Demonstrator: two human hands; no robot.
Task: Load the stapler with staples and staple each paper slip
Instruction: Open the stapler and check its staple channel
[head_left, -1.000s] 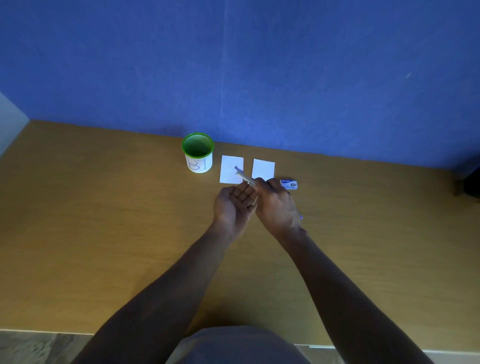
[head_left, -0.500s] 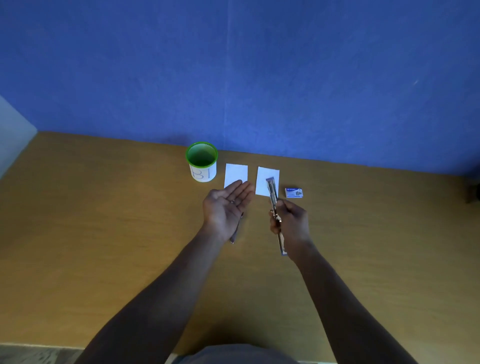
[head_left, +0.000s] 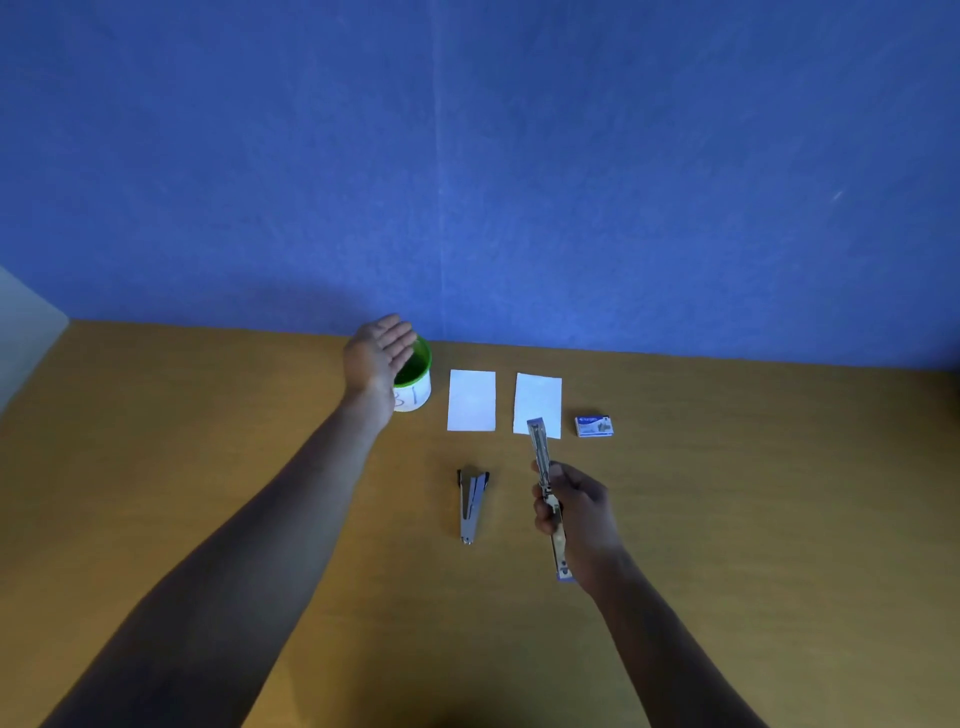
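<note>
Head view is read from the green-rimmed cup (head_left: 415, 382) rightward: the left hand (head_left: 378, 357) is held flat, fingers straight, over the cup's near-left rim, and to the cup's right two paper slips (head_left: 471, 400) (head_left: 538, 402) and a small staple box (head_left: 595, 425) are laid in a row. Nearer the person than the cup, a metal stapler part (head_left: 470, 504) is left on the table (head_left: 156, 467), while the opened stapler (head_left: 548, 493) is gripped in the curled right hand (head_left: 574, 512). Loading is judged to be the step in hand; staples must next be fetched, though whether any are held in the cup cannot be told.
</note>
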